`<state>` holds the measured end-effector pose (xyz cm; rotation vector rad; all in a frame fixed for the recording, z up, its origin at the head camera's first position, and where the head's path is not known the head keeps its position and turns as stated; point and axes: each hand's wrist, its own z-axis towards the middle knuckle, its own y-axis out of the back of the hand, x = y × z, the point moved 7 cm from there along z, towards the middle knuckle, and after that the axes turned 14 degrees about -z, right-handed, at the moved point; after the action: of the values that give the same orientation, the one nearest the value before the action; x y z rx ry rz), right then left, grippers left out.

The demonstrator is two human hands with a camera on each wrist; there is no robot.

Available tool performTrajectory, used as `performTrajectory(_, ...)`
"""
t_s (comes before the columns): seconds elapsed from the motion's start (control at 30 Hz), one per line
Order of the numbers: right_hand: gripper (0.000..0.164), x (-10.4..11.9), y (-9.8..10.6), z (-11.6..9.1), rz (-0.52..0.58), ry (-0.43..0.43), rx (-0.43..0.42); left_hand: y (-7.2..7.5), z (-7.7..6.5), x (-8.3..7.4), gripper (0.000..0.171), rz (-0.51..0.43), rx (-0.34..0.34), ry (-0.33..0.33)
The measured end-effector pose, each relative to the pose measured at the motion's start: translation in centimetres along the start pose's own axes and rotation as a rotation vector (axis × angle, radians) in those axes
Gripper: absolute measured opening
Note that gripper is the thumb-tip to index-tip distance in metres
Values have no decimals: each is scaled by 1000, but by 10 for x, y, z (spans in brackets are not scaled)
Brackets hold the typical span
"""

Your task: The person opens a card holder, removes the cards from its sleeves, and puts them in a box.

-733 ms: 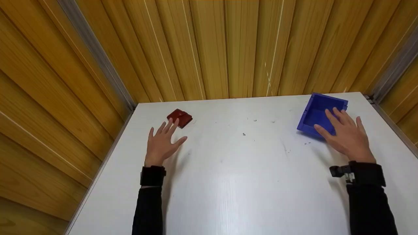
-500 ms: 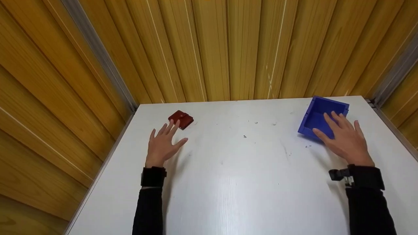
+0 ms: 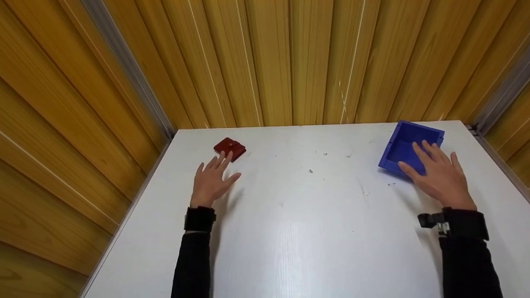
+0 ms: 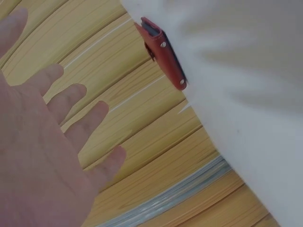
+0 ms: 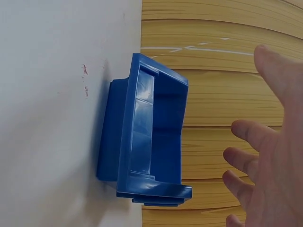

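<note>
A dark red wallet (image 3: 230, 148) with a snap lies near the back left of the white table; the left wrist view shows the wallet (image 4: 164, 56) edge-on, apart from the fingers. My left hand (image 3: 210, 183) hovers just in front of it, fingers spread and holding nothing. At the back right stands a blue open-topped plastic bin (image 3: 390, 159), turned at an angle. Over its near right part, my right hand (image 3: 442, 179) hides some of the bin with its fingers spread. A gap separates that hand from the bin (image 5: 135, 137) in the right wrist view.
The white tabletop (image 3: 290, 198) has small dark marks. Wood-patterned panels (image 3: 269, 62) rise behind and on the left, with a grey metal strip (image 3: 128, 62) at the left corner.
My left hand has shifted slightly to the right and forward toward the wallet. The right hand stays nearly where it was over the bin. The head view has tilted slightly.
</note>
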<state>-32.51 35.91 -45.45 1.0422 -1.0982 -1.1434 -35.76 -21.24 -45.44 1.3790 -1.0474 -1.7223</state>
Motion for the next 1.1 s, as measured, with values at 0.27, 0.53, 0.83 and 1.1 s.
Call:
performTrajectory(0.27,89,0,3,0,-4,-4,1,-14,40,12,73,-5,66,17)
performTrajectory(0.53,88,5,2,0,3,4,2,-33,59,34,67,-91,101,111)
performTrajectory(0.83,91,13,-6,2,3,18,35,-40,60,31,61,-139,107,184)
performTrajectory(1.1,91,55,-11,13,-14,88,56,-49,61,15,62,-177,126,165)
